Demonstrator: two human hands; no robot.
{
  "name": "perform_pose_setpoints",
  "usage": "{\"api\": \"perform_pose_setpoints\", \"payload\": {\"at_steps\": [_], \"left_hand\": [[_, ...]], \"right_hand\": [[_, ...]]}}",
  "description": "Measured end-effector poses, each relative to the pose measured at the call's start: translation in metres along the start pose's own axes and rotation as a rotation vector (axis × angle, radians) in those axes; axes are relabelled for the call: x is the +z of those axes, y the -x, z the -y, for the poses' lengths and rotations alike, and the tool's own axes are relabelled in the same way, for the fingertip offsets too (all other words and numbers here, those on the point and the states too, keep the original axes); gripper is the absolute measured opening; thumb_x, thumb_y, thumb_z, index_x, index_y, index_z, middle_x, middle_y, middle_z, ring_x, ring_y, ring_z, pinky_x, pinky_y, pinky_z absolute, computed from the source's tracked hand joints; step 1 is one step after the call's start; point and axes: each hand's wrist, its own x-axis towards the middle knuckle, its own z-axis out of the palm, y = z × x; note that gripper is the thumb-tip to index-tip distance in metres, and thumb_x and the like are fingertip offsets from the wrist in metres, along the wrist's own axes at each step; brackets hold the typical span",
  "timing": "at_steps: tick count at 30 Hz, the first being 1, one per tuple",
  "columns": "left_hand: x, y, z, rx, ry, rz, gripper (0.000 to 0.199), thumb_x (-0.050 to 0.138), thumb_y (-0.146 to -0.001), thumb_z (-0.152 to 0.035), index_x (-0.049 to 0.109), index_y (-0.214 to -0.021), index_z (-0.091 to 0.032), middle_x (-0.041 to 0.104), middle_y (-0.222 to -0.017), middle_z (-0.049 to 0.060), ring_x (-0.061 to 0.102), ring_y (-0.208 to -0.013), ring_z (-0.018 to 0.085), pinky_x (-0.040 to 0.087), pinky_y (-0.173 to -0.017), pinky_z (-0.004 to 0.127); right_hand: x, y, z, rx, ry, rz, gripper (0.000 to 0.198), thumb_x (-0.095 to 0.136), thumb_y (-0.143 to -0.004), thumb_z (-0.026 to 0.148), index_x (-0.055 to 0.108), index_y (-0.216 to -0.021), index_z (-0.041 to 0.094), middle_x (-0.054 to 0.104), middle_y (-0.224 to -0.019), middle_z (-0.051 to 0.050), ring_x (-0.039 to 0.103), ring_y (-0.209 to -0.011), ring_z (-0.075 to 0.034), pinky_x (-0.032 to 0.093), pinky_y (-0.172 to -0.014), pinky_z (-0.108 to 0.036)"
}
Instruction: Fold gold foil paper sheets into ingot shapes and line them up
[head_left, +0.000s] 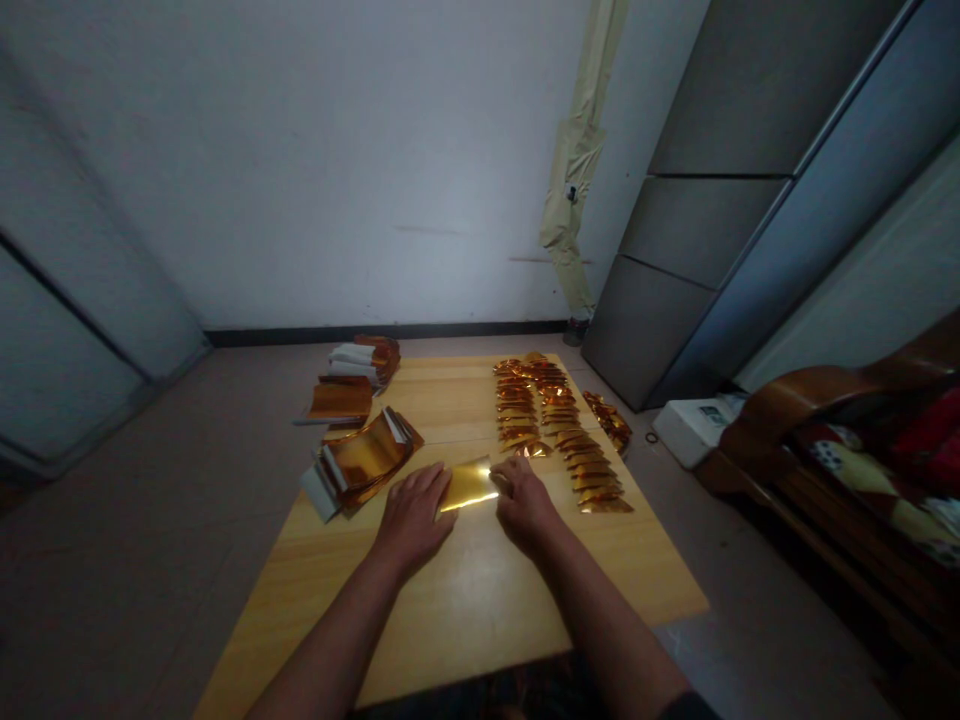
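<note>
between foil stacks (369, 455) and folded pieces (517, 408) on the table (480, 600), the gold sheet (469, 484) runs lengthwise left to right, my left hand (416, 515), fingers bent, holding one end, my right hand (526, 506) pinching the other.

A single head-worn camera looks forward and down over the table (480, 610) from its near edge, facing the wall (360, 180).

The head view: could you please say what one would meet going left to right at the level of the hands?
Nearest stack of gold sheets, left hand, gold sheet, right hand, rightmost row of folded pieces, white box.
</note>
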Motion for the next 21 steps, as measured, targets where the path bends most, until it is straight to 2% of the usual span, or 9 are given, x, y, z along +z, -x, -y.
{"api": "perform_pose_setpoints", "payload": {"at_steps": [5,9,13,15,18,21], "left_hand": [[0.000,0.000,0.003,0.024,0.012,-0.014,0.051,0.052,-0.085,-0.036,0.051,-0.135,-0.025,0.048,-0.146,0.008,0.042,-0.130,0.027,0.031,-0.105,0.046],[-0.002,0.000,0.000,0.020,0.010,-0.036,0.044,0.048,-0.089,-0.036,0.053,-0.132,-0.027,0.051,-0.143,0.007,0.044,-0.129,0.025,0.034,-0.103,0.045],[-0.002,0.000,0.000,0.028,0.016,-0.058,0.041,0.046,-0.091,-0.036,0.053,-0.131,-0.028,0.052,-0.141,0.006,0.045,-0.128,0.025,0.034,-0.103,0.045],[-0.002,0.000,0.000,0.033,0.013,-0.057,0.041,0.045,-0.092,-0.037,0.053,-0.131,-0.028,0.052,-0.142,0.006,0.045,-0.128,0.024,0.034,-0.103,0.044],[-0.001,-0.001,0.001,0.032,0.002,-0.045,0.042,0.045,-0.092,-0.037,0.053,-0.131,-0.027,0.052,-0.142,0.007,0.045,-0.128,0.025,0.034,-0.103,0.045],[-0.001,0.000,0.000,0.031,0.001,-0.040,0.044,0.050,-0.088,-0.039,0.053,-0.130,-0.025,0.051,-0.142,0.008,0.044,-0.129,0.027,0.033,-0.103,0.046]], "right_hand": [[-0.005,0.001,0.001,-0.056,0.037,0.064,0.038,0.046,-0.065,0.002,0.064,-0.091,0.022,0.052,-0.102,-0.002,0.055,-0.088,-0.013,0.043,-0.078,-0.021],[-0.003,0.002,-0.002,-0.077,0.035,0.065,0.041,0.051,-0.071,0.004,0.066,-0.104,0.023,0.053,-0.113,-0.004,0.057,-0.096,-0.015,0.044,-0.085,-0.023],[0.000,0.002,-0.006,-0.080,0.101,0.059,0.041,0.055,-0.075,0.008,0.066,-0.110,0.025,0.053,-0.120,-0.004,0.057,-0.096,-0.015,0.045,-0.085,-0.024],[0.001,0.000,-0.005,-0.133,0.186,0.052,0.036,0.057,-0.078,0.011,0.066,-0.110,0.025,0.053,-0.124,-0.005,0.055,-0.101,-0.017,0.043,-0.088,-0.027],[0.001,-0.004,-0.001,-0.290,0.346,0.077,0.022,0.057,-0.084,0.016,0.068,-0.101,0.024,0.055,-0.127,-0.007,0.048,-0.109,-0.022,0.036,-0.096,-0.035],[0.003,-0.008,0.002,-0.382,0.442,0.151,0.013,0.055,-0.090,0.020,0.067,-0.091,0.023,0.063,-0.112,-0.006,0.049,-0.102,-0.021,0.034,-0.091,-0.035]]}}
